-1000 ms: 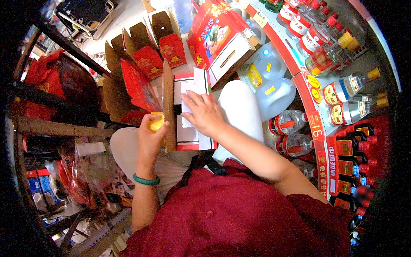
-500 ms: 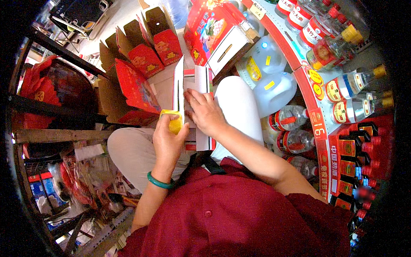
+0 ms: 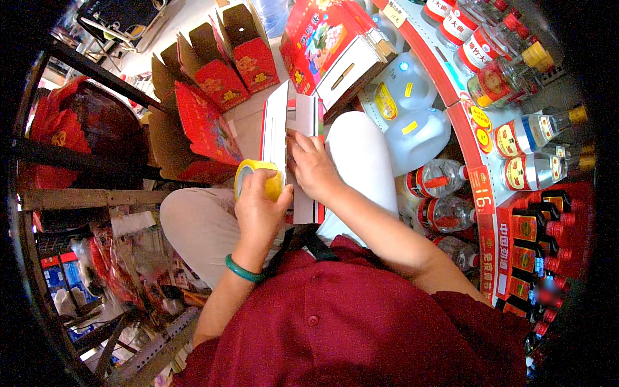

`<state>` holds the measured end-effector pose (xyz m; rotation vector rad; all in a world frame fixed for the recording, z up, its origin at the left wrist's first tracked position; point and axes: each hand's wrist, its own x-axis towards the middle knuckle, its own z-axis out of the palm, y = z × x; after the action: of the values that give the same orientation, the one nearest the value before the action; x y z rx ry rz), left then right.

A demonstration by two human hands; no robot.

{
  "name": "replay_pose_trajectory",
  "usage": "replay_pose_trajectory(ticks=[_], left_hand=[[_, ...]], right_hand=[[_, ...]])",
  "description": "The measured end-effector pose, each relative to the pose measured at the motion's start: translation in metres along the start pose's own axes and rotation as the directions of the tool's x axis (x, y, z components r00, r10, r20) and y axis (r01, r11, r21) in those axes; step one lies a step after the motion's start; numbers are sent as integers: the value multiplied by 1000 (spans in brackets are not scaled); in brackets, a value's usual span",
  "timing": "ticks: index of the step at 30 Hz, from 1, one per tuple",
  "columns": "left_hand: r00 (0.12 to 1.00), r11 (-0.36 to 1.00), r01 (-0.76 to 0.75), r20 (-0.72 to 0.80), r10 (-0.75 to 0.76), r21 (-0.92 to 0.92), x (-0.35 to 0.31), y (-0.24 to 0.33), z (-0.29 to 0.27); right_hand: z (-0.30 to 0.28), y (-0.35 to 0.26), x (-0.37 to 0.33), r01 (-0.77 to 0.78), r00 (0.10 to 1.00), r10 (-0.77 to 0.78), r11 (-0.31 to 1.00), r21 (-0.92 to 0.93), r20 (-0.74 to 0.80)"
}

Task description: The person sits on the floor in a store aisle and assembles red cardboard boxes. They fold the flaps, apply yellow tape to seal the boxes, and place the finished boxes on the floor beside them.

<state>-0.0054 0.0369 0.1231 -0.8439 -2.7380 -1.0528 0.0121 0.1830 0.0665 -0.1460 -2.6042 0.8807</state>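
Note:
My left hand [image 3: 259,209] grips a yellow roll of tape [image 3: 253,177] just left of a white and red cardboard box [image 3: 291,122] that rests on my lap. My right hand [image 3: 312,163] lies flat on the box's top face, fingers pressing near its left edge, next to the tape roll. A green bangle [image 3: 242,269] sits on my left wrist. My knees in pale trousers [image 3: 358,161] are on either side of the box.
Several open red gift cartons [image 3: 222,71] stand on the floor ahead. A large red box [image 3: 320,35] leans at upper middle. Clear plastic jugs [image 3: 412,122] and shelves of bottles [image 3: 516,148] fill the right. A metal rack with red bags [image 3: 71,135] stands left.
The box has turned from brown flap side to its white face. My left hand with the tape roll has come lower and nearer to my right hand.

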Motion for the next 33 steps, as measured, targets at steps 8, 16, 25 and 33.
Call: replay_pose_trajectory(ticks=[8, 16, 25, 33], left_hand=[[999, 990, 28, 37, -33, 136, -3, 13, 2], [997, 966, 20, 67, -39, 257, -9, 22, 12], [992, 992, 108, -56, -111, -62, -11, -42, 11], [933, 930, 358, -2, -359, 87, 15, -55, 9]], right_hand=[[-4, 1, 1, -128, 979, 157, 970, 208, -127], [-18, 2, 19, -405, 914, 398, 882, 241, 78], [-15, 6, 19, -113, 985, 150, 932, -345, 83], [-9, 15, 21, -66, 977, 105, 977, -203, 188]])
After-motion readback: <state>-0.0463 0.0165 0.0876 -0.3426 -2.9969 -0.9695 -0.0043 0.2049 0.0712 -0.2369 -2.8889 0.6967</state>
